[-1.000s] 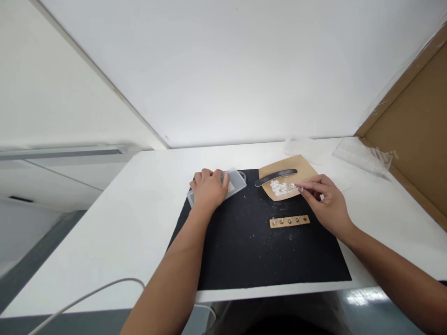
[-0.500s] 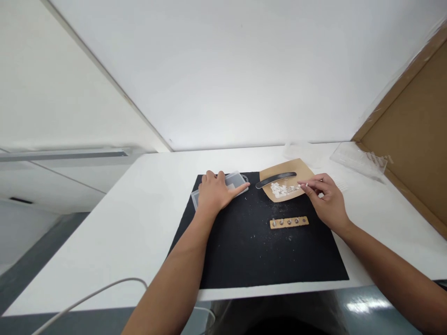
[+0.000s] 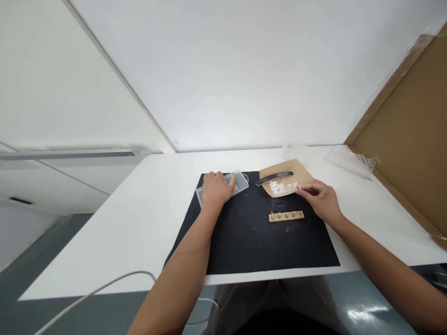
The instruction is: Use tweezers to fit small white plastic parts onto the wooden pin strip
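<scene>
My left hand (image 3: 217, 190) lies over a flat clear plastic case (image 3: 240, 181), fingers bent over its far side and thumb on its top. At the tray's right front corner, my right hand (image 3: 319, 197) pinches a small white piece (image 3: 299, 188) between thumb and fingertips. Just left of it, a heap of small white pieces (image 3: 277, 187) lies in a shallow brown paper tray (image 3: 298, 168). Across the tray's left side rests a curved dark strip (image 3: 274, 177), resembling a nail file. Nearer me is a narrow wooden bar (image 3: 286, 216) with several small metal studs, some bearing pale upright bits.
A black mat (image 3: 251, 251) lies under these things, dotted with white specks. Clear plastic packaging (image 3: 349, 160) sits at the back right, beside a tall cardboard panel (image 3: 408, 135). A pale cable (image 3: 104, 283) hangs by the white table's (image 3: 115, 242) front edge.
My left thumb has drawn in from pointing right and now bends over the case. My right hand stays by the tray, still pinching, slightly lower. The view has shifted a little.
</scene>
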A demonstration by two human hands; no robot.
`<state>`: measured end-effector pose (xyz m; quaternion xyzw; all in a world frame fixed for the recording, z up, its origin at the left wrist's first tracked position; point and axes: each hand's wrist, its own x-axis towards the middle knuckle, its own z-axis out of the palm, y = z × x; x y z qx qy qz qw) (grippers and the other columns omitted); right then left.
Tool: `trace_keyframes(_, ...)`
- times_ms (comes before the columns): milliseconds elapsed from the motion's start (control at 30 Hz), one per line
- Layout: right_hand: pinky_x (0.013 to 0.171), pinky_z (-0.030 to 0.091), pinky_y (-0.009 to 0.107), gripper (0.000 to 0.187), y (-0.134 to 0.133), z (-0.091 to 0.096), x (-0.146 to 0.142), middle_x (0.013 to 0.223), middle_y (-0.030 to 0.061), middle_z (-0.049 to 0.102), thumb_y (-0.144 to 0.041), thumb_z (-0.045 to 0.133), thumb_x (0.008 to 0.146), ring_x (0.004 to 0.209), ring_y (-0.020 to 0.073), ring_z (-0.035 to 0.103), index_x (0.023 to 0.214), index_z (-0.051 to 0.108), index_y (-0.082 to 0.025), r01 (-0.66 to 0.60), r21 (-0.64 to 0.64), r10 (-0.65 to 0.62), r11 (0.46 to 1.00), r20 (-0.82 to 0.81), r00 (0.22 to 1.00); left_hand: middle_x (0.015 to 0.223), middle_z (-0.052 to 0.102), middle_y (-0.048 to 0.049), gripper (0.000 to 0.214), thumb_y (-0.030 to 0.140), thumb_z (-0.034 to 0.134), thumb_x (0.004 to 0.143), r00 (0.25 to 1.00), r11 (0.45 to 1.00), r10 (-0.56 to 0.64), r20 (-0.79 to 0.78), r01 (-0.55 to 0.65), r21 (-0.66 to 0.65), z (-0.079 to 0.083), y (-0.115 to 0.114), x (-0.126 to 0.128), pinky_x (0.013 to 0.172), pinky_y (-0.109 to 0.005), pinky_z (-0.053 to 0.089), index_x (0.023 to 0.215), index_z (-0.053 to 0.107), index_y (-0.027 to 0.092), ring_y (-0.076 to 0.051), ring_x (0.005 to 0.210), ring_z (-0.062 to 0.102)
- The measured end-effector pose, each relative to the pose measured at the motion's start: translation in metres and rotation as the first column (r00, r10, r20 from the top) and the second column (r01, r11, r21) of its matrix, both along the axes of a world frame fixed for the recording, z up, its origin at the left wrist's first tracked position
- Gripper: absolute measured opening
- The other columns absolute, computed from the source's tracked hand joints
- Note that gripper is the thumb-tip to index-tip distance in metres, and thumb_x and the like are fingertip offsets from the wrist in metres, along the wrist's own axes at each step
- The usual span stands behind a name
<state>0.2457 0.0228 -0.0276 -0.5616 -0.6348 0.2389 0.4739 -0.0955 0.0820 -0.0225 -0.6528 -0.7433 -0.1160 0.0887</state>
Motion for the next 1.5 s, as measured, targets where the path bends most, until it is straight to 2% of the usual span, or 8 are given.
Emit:
trace_keyframes(500, 0.085, 0.055, 0.042, 0.033, -0.041, -0.019, 0.026, 0.096, 0.0063, 0.077, -0.056, 0.08, 0.084, 0.09, 0.0231, 0.071, 0.082, 0.077, -0.023, -0.212, -0.152, 0.218, 0.965, 0.027, 0.976, 0.114, 0.066, -0.0295, 0.076, 0.061, 0.03, 0.097, 0.992, 0.995, 0.093, 0.08, -0.089, -0.053, 0.007, -0.001, 0.01, 0.097, -0.048, 0.048, 0.114, 0.07, -0.002, -0.041, 0.114, 0.06)
trace_keyframes(867, 0.065, 0.047, 0.033, 0.036, -0.035, -0.021, 0.021, 0.086, 0.0038, 0.072, -0.061, 0.078, 0.085, 0.07, 0.0165, 0.058, 0.082, 0.079, -0.024, -0.212, -0.162, 0.24, 0.964, 0.178, 0.954, 0.117, 0.064, -0.029, 0.064, 0.056, 0.036, 0.098, 0.99, 0.994, 0.099, 0.101, -0.095, -0.046, 0.005, -0.006, 0.009, 0.095, -0.051, 0.046, 0.116, 0.066, 0.003, -0.043, 0.114, 0.059)
trace_keyframes(967, 0.068, 0.049, 0.035, 0.031, -0.036, -0.021, 0.025, 0.09, 0.0039, 0.074, -0.058, 0.08, 0.084, 0.072, 0.0176, 0.059, 0.085, 0.079, -0.026, -0.23, -0.197, 0.265, 0.953, 0.177, 0.948, 0.117, 0.064, -0.0256, 0.05, 0.051, 0.043, 0.097, 0.991, 0.994, 0.087, 0.1, -0.092, 0.054, 0.004, -0.007, 0.008, 0.097, -0.054, 0.043, 0.112, 0.067, 0.009, -0.043, 0.116, 0.056)
trace_keyframes(1067, 0.073, 0.052, 0.037, 0.025, -0.037, -0.019, 0.029, 0.098, 0.004, 0.075, -0.053, 0.08, 0.086, 0.077, 0.0193, 0.062, 0.093, 0.08, -0.029, -0.272, -0.217, 0.313, 0.937, 0.185, 0.931, 0.115, 0.065, -0.0182, 0.035, 0.045, 0.047, 0.099, 0.986, 0.977, -0.069, 0.152, 0.036, 0.208, 0.009, -0.012, 0.01, 0.099, -0.051, 0.041, 0.104, 0.066, 0.017, -0.038, 0.117, 0.055)
trace_keyframes(1167, 0.076, 0.054, 0.039, 0.021, -0.037, -0.017, 0.032, 0.102, 0.0039, 0.074, -0.05, 0.076, 0.091, 0.081, 0.0204, 0.064, 0.1, 0.079, -0.031, -0.315, -0.22, 0.356, 0.923, 0.18, 0.917, 0.104, 0.068, -0.009, 0.029, 0.043, 0.047, 0.102, 0.878, 0.907, -0.397, 0.267, 0.331, 0.262, 0.018, -0.021, 0.017, 0.098, -0.046, 0.04, 0.096, 0.065, 0.021, -0.029, 0.107, 0.058)
trace_keyframes(1267, 0.077, 0.055, 0.039, 0.02, -0.037, -0.014, 0.033, 0.102, 0.004, 0.074, -0.048, 0.073, 0.094, 0.084, 0.0211, 0.066, 0.101, 0.079, -0.031, -0.323, -0.223, 0.366, 0.92, 0.191, 0.911, 0.093, 0.068, -0.0046, 0.027, 0.042, 0.048, 0.103, 0.603, 0.677, -0.732, 0.318, 0.697, 0.236, 0.027, -0.031, 0.029, 0.094, -0.041, 0.042, 0.095, 0.065, 0.022, -0.023, 0.094, 0.059)
trace_keyframes(1333, 0.078, 0.055, 0.04, 0.02, -0.037, -0.013, 0.033, 0.102, 0.004, 0.073, -0.048, 0.071, 0.095, 0.087, 0.0216, 0.067, 0.102, 0.079, -0.031, -0.325, -0.221, 0.369, 0.919, 0.199, 0.908, 0.089, 0.067, -0.0043, 0.027, 0.046, 0.057, 0.1, 0.473, 0.56, -0.809, 0.35, 0.801, 0.211, 0.032, -0.037, 0.036, 0.089, -0.038, 0.045, 0.099, 0.065, 0.02, -0.022, 0.09, 0.059)
trace_keyframes(1500, 0.082, 0.055, 0.04, 0.018, -0.037, -0.012, 0.033, 0.102, 0.004, 0.072, -0.045, 0.067, 0.099, 0.092, 0.0219, 0.068, 0.104, 0.078, -0.032, -0.357, -0.223, 0.399, 0.907, 0.189, 0.897, 0.098, 0.068, -0.005, 0.055, 0.069, 0.077, 0.079, 0.382, 0.454, -0.829, 0.408, 0.886, 0.093, 0.033, -0.047, 0.046, 0.082, -0.035, 0.047, 0.102, 0.064, 0.02, -0.023, 0.091, 0.062)
